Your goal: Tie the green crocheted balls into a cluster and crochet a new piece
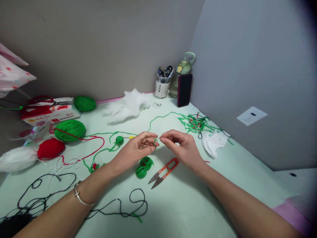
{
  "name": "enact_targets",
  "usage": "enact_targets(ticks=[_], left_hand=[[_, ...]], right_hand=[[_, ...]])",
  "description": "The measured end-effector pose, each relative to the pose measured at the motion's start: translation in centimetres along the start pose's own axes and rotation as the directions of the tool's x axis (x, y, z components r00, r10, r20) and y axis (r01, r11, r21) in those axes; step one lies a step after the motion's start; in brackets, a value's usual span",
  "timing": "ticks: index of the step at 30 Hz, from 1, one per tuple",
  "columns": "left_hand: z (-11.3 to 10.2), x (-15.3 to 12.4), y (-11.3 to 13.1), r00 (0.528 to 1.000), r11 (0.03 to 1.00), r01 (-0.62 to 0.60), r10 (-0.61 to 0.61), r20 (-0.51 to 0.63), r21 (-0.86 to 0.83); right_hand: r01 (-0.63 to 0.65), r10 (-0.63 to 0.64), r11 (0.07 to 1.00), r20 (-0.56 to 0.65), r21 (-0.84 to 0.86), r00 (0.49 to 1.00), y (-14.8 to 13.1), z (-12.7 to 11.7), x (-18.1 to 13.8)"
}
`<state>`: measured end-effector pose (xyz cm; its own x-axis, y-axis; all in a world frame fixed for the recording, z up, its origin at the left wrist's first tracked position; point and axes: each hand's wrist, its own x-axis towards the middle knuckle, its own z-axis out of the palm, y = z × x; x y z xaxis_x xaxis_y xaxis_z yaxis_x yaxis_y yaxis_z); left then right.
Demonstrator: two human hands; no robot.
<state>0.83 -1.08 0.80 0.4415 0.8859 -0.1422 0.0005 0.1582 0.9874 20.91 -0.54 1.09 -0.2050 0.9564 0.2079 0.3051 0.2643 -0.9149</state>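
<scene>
My left hand (141, 145) has its fingers curled, with a loop of green yarn (155, 142) around a fingertip. Thumb and forefinger of my right hand (182, 145) pinch the thin strand close to the left fingertips. A slim tool with a yellow handle (131, 137) shows just behind my left hand; whether the hand touches it I cannot tell. Beyond that lies a small green crocheted ball (119, 140). Below my hands sit two more green crocheted pieces, a round one (141, 172) and one with dark red in it (146, 162). Orange-handled thread snips (164, 172) lie beside them, blades apart.
On the left are green yarn (70, 130), red yarn (51, 148), white yarn (18, 158) and tangled black cord (37, 201). White stuffing (128, 107) lies at the back, near a pen jar (162, 86) and an upright phone (184, 90). Green yarn scraps (195, 123) pile up right.
</scene>
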Motion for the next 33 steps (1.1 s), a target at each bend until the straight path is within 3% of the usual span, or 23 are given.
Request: enact_targets(ticks=[7, 14, 22, 25, 27, 33], left_hand=[[0.2, 0.0, 0.0, 0.997, 0.997, -0.028, 0.034, -0.069, 0.077], [0.2, 0.2, -0.6, 0.996, 0.99, -0.033, 0.044, -0.078, 0.134], [0.1, 0.3, -1.0, 0.993, 0.971, -0.065, 0.084, -0.078, 0.229], [-1.0, 0.2, -0.1, 0.981, 0.91, -0.107, 0.161, -0.105, 0.4], [-2.3, -0.1, 0.7, 0.982, 0.834, -0.121, 0.18, -0.057, 0.539], [-5.2, -1.2, 1.4, 0.981, 0.581, -0.152, -0.012, 0.196, 0.799]], right_hand=[[0.001, 0.02, 0.971, -0.086, 0.239, 0.996, -0.6, -0.6, 0.3], [0.054, -0.011, 0.932, -0.122, 0.357, 0.992, -0.7, -1.2, 0.2], [-0.056, 0.103, 0.871, -0.07, 0.488, 0.992, -1.3, -2.0, 0.4], [-0.12, 0.136, 0.841, 0.008, 0.527, 0.991, -1.4, -2.2, 0.6], [-0.134, 0.141, 0.83, 0.029, 0.541, 0.99, -1.3, -2.2, 0.7], [-0.116, 0.15, 0.866, -0.031, 0.486, 0.988, -0.7, -1.9, 0.8]])
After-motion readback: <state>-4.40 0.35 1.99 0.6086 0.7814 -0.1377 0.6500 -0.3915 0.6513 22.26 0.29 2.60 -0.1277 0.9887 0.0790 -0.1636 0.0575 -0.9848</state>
